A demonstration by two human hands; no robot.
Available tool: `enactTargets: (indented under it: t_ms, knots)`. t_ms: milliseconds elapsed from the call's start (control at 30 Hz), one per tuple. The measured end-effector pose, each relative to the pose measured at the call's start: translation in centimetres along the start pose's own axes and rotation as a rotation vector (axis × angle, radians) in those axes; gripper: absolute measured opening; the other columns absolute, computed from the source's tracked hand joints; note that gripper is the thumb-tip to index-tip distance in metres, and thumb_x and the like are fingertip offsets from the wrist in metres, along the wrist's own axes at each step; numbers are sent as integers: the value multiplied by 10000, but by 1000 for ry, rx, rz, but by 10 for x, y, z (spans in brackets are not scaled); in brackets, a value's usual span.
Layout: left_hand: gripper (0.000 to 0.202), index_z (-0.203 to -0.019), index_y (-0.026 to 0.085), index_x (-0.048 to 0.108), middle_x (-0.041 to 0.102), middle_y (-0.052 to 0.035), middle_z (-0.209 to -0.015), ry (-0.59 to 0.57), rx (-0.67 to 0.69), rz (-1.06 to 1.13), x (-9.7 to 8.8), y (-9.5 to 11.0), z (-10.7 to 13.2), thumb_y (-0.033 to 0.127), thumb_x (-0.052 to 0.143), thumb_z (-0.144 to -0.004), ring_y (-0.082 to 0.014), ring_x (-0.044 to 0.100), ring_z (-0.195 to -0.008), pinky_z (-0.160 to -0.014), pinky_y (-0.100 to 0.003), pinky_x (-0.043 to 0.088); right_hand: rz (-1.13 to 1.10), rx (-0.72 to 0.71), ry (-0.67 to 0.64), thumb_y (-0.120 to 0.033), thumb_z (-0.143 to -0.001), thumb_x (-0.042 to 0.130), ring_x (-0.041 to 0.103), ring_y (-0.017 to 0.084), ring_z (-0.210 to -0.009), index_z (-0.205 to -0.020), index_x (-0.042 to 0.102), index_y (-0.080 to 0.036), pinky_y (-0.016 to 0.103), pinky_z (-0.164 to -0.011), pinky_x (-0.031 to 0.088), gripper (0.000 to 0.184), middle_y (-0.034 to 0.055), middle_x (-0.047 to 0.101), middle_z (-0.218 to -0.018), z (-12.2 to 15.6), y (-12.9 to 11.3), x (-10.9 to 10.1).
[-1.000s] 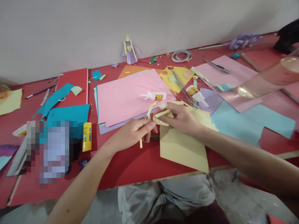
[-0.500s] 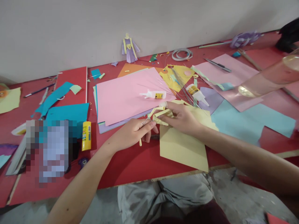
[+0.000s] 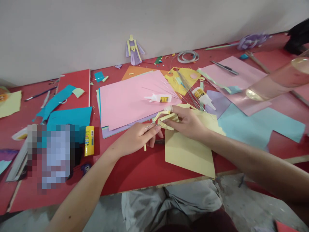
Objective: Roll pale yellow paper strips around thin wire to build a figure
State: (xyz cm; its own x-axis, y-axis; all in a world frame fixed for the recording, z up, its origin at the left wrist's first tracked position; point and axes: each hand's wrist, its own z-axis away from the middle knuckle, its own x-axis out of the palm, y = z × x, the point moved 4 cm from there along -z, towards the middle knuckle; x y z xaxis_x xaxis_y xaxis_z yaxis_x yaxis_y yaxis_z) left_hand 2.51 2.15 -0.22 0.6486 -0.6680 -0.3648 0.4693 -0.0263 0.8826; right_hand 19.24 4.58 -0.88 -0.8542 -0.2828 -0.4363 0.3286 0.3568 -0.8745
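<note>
Left hand [image 3: 137, 137] pinched shut on thin wire stem [image 3: 145, 146], steadying it upright-ish over red surface [image 3: 135, 170]. Right hand [image 3: 187, 122] closed on pale yellow paper strip [image 3: 166, 116], kept at stem's top, likely for winding. Yellow sheet [image 3: 188, 151] beneath, glue bottle [image 3: 159, 98] near.

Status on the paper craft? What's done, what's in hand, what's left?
Done: a finished purple-and-yellow paper doll stands against the wall, and cut scraps lie about the red table. In hand: the left hand and right hand together pinch a small piece of folded pale yellow strips. Left, apparently: two glue bottles lie unused beside uncut sheets, including the pink sheet.
</note>
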Motion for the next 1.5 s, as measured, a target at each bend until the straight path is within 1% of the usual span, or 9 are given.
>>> enactTargets:
  t_ms: [167,367,500,600,733,833,933,1033,1500]
  knots:
    - [522,-649,154,563,650,-30,-697,4,1,-31,0,0,0,501,358,-981,-112,617,-632,-558,-198,471,5,-10,8,-166,-828,579,563,118,-709,-964,669,-163,222,-582,390,163,25,673,-866,0,0,0]
    - [493,-729,161,581,632,-20,-677,-9,-14,-20,1,-3,0,527,358,-973,-118,618,-611,-506,-190,469,3,-35,7,-168,-830,579,589,132,-741,-953,661,-165,225,-591,401,148,28,682,-884,0,0,0]
    - [527,-705,155,567,633,-10,-692,-20,-19,-96,1,-3,0,542,335,-977,-92,602,-573,-548,-194,468,49,-36,-13,-182,-838,570,600,139,-753,-922,641,-163,241,-659,435,112,26,683,-857,-1,2,0]
    - [529,-730,161,570,636,5,-702,-38,-20,-138,2,-2,0,553,317,-979,-84,596,-566,-575,-201,466,82,-4,-70,-184,-834,558,595,136,-714,-886,632,-166,237,-630,439,93,18,670,-807,-1,5,2]
    - [479,-796,175,581,635,26,-719,-41,3,-186,2,-1,1,529,320,-987,-69,576,-535,-573,-203,452,110,11,-139,-133,-799,537,634,145,-770,-929,626,-172,228,-651,456,162,27,696,-887,0,4,5]
    - [490,-759,173,578,637,23,-725,-44,10,-227,2,0,1,520,320,-990,-64,567,-535,-575,-204,445,141,-12,-156,-127,-794,529,648,143,-790,-973,626,-169,227,-686,462,208,39,710,-960,0,2,5]
    - [487,-750,174,582,644,23,-733,-48,2,-250,2,1,1,508,323,-993,-62,565,-538,-581,-205,441,223,-31,-170,-121,-787,530,641,145,-741,-969,636,-165,230,-663,448,216,41,716,-903,1,1,6]
    - [478,-738,174,582,643,24,-726,-50,0,-266,2,2,1,493,334,-993,-61,566,-544,-586,-203,439,276,-58,-173,-112,-779,531,638,152,-718,-947,643,-158,229,-645,434,208,38,712,-828,2,0,6]
    - [472,-806,174,619,644,15,-728,-40,7,-215,2,0,2,499,333,-993,-80,580,-587,-581,-205,439,234,-118,-156,-90,-779,527,613,123,-671,-936,630,-164,201,-621,419,202,14,702,-810,3,0,5]
